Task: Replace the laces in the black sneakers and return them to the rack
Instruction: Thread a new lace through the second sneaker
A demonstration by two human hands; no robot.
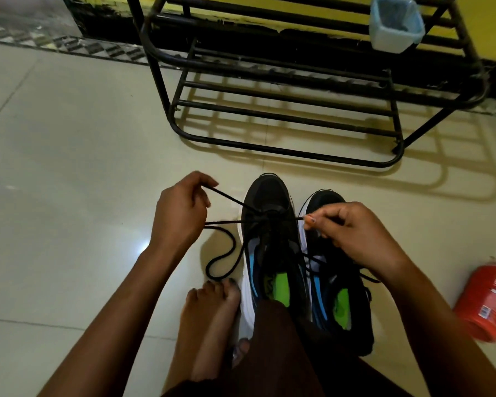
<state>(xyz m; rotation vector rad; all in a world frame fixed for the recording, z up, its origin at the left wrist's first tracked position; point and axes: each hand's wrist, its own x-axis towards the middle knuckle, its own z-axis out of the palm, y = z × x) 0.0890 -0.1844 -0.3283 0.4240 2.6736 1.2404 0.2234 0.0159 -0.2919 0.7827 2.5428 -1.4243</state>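
A: How far along?

B: Early, I judge. The lace (229, 197) crosses only the front eyelets of 1 sneaker (269, 196). Both shoes are on the floor, with the rack (284, 150) at their 12 o'clock.

A: Hands?

B: The left hand (181, 207) pinches 1 lace end at 9 o'clock and the right hand (352, 233) pinches the other at 3. The sneaker is black with a white sole.

2 black sneakers with white soles, blue stripes and green insoles stand side by side, toes toward the black metal rack (284, 110). The left sneaker (269, 202) carries a black lace (226, 253) through its front eyelets, ends pulled sideways; the right sneaker (338, 299) touches it.
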